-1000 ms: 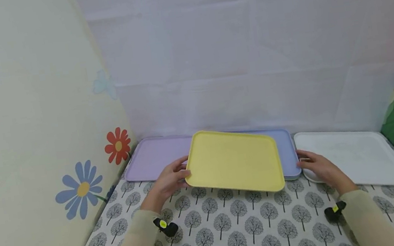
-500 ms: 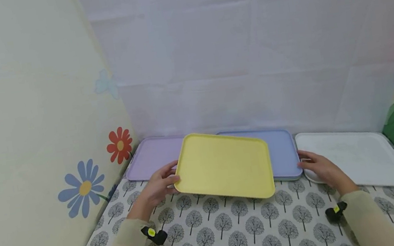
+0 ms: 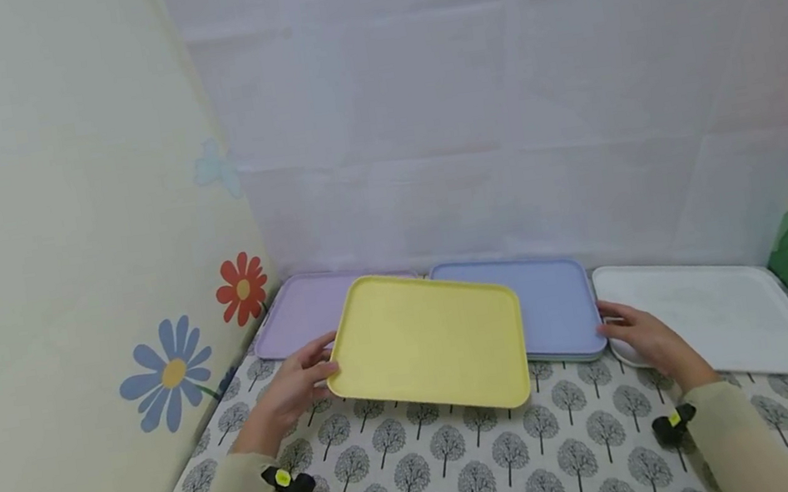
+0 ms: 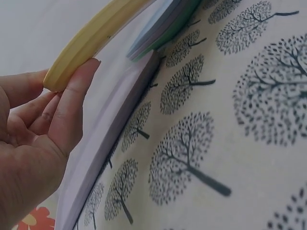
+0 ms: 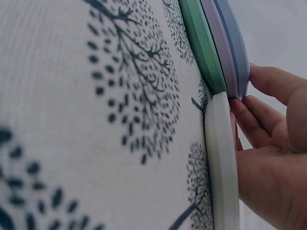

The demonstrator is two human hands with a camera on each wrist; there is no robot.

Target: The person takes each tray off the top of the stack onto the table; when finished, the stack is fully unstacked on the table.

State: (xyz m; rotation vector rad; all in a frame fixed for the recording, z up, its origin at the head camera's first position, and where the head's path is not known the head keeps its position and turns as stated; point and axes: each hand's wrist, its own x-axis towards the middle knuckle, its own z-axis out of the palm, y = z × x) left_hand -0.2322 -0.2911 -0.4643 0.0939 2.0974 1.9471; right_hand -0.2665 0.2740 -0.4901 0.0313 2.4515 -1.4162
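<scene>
My left hand (image 3: 293,386) grips the left edge of a yellow tray (image 3: 426,342), thumb on one side and fingers on the other. The tray is tilted and held up, overlapping a lilac tray (image 3: 305,313) and a blue tray (image 3: 560,298) in the head view. My right hand (image 3: 645,337) holds the right edge of the blue tray, its thumb on the rim and fingers at the side. In the right wrist view, the blue tray lies over a purple tray (image 5: 221,45) and a green tray (image 5: 204,52).
A white tray (image 3: 722,317) lies to the right, partly under my right hand. The table wears a tree-print cloth (image 3: 507,457). A white sheet (image 3: 457,102) hangs behind, and flower-decorated walls stand at both sides.
The left hand has carried the yellow tray leftward and slightly nearer, baring more of the blue tray. My right hand and the stack beneath it have stayed in place.
</scene>
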